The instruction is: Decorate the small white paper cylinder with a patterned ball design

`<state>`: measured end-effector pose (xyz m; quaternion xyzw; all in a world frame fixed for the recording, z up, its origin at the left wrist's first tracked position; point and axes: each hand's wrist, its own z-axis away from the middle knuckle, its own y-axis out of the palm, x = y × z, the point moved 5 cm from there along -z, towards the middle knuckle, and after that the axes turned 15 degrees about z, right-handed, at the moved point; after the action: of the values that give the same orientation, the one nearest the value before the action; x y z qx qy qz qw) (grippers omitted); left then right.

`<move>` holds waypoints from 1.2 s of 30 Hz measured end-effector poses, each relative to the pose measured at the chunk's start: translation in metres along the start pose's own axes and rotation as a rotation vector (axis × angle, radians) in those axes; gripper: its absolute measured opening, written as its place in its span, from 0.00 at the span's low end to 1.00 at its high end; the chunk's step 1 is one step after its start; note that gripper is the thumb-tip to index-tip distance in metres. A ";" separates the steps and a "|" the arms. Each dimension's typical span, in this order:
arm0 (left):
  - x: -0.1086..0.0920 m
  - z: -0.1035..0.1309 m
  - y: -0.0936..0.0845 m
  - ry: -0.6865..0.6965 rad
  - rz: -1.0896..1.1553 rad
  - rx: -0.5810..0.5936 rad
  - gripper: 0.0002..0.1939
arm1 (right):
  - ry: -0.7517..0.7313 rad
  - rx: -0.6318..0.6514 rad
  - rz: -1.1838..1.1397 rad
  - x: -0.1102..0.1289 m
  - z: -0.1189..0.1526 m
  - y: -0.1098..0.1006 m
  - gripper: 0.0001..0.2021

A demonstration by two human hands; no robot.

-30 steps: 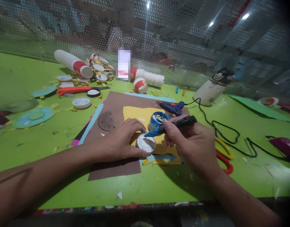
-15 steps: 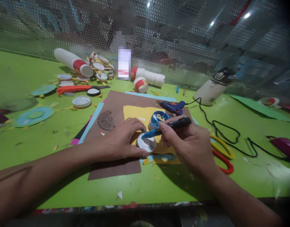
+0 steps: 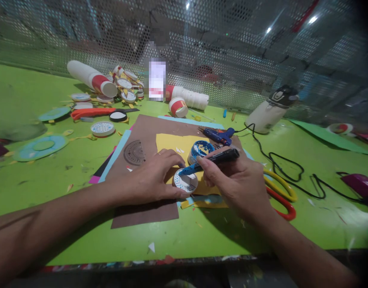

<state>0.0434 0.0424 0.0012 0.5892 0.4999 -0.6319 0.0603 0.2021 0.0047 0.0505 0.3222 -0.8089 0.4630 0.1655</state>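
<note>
My left hand (image 3: 154, 174) grips a small round white disc (image 3: 187, 184) by its left side, thumb at the lower edge and fingers at the top. Dark lines and blue dots mark its face. In my right hand (image 3: 238, 180) is a black marker (image 3: 220, 157) with a blue-stained front end, held like a pen, its tip at the disc's upper left. Beneath lie yellow paper (image 3: 169, 141) and brown paper (image 3: 148, 216). Just behind the marker stands a blue-smeared round tub (image 3: 199, 150) with scraps in it.
A glue gun (image 3: 218, 135) with a black cord lies beyond the tub. Scissors with yellow and red handles (image 3: 287, 206) lie right of my right hand. A protractor (image 3: 135, 153), orange cutter (image 3: 94, 113), paper cups (image 3: 91, 78), decorated discs (image 3: 103, 128) and a white bottle (image 3: 268, 110) surround the papers.
My right hand and the marker have shifted slightly left, with the tip still at the disc. My left hand keeps its hold on the disc.
</note>
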 end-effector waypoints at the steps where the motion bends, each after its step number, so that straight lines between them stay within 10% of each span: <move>1: 0.000 0.000 0.000 0.002 -0.003 -0.003 0.24 | -0.006 -0.008 -0.005 -0.001 0.000 0.000 0.09; 36: 0.004 0.001 0.000 -0.014 -0.006 -0.009 0.25 | 0.084 -0.011 0.021 -0.010 0.002 -0.001 0.12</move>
<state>0.0414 0.0444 -0.0024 0.5830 0.5039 -0.6340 0.0646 0.2104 0.0061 0.0442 0.2928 -0.8072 0.4734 0.1962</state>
